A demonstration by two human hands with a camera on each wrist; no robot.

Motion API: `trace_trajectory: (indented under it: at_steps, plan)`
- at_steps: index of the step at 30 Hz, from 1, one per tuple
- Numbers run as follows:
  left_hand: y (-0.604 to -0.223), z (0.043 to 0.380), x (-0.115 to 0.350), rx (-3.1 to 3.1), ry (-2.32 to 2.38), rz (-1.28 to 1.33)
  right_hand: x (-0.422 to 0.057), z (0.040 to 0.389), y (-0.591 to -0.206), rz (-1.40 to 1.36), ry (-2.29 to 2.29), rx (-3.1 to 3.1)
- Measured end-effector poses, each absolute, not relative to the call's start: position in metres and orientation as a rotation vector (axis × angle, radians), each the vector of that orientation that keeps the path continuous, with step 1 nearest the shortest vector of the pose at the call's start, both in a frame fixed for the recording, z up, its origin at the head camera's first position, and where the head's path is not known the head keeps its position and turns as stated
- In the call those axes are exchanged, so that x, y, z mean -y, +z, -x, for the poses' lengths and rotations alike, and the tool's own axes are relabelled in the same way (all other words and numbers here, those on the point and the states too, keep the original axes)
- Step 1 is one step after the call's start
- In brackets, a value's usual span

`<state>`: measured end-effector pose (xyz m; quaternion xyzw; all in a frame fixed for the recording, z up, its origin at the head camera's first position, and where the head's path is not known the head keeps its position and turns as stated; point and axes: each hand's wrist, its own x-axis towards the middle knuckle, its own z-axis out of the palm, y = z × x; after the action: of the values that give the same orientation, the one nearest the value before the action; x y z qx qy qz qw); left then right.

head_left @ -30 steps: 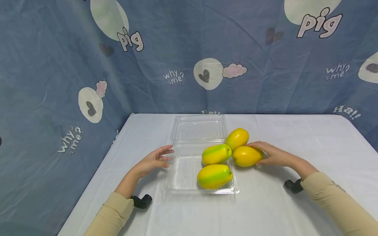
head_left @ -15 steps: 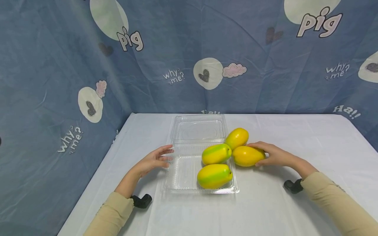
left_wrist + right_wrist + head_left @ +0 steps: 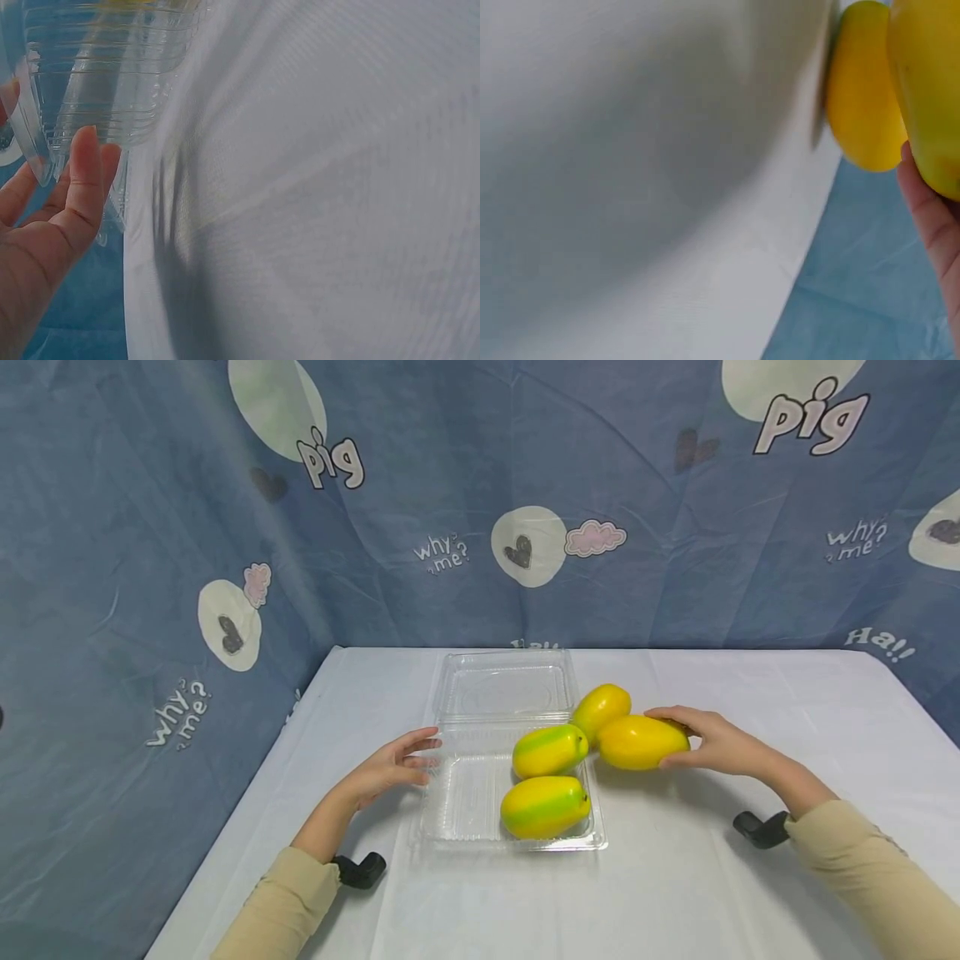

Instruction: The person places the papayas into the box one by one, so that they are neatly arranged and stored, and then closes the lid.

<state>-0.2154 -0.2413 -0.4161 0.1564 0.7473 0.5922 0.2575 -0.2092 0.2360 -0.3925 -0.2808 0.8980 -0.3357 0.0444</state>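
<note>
My right hand (image 3: 716,745) grips a yellow papaya (image 3: 641,742) by its right end, the thumb on the near side. In the right wrist view this papaya (image 3: 934,82) is large at the right edge, with a finger along it. It hangs over the table, a shadow below. My left hand (image 3: 386,770) is beside the left rim of a clear plastic clamshell box (image 3: 468,802), its fingers loosely bent and fingertips right at the rim. Two yellow-green papayas, one behind (image 3: 550,751) and one in front (image 3: 545,808), lie in the box's right half.
Another yellow papaya (image 3: 600,708) lies on the table by the box's back right corner. The box's lid (image 3: 506,685) lies folded back behind it. A white cloth covers the table (image 3: 795,718); a printed blue curtain (image 3: 660,585) hangs behind.
My right hand has gripped the papaya on the table, lifted it and drawn it slightly right and up. The left hand, the box and the other papayas stay where they were.
</note>
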Motion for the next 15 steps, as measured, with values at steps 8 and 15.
trace_trajectory:
  at_steps: [8, 15]
  plan:
    - [-0.416, 0.215, 0.242, -2.027, 1.603, -0.422, -0.233, 0.206, -0.379, 0.917, -1.025, -2.804]
    - [-0.415, 0.214, 0.241, -2.03, 1.602, -0.394, -0.229, 0.203, -0.37, 1.007, -1.053, -2.815]
